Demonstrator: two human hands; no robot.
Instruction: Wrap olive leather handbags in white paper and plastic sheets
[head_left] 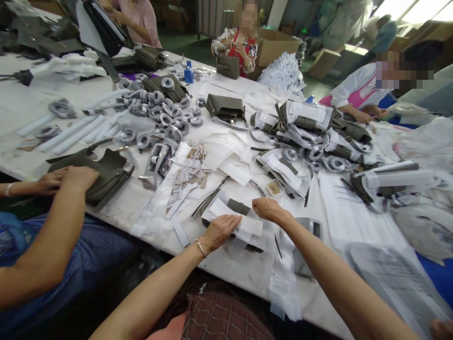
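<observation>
Across a white table (122, 216), grey rolls (173, 133) and dark bags (224, 107) are strewn; a cardboard box (278, 51) is seen beyond. Near the front edge, a sheet-covered bag (239, 207) is covered by the flat, ungripping left hand (221, 231); the right hand (266, 208) is clenched beside its far edge.

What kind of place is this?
Probably a bag workshop or factory: several similar dark handbags lie on a big white table, near a heap of small grey coils, with cardboard boxes behind.

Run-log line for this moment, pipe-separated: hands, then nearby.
Left hand: open, on flat white sheet over dark olive handbag | Right hand: closed, near handbag, any contents hidden | Nearby: small translucent square tub
</observation>
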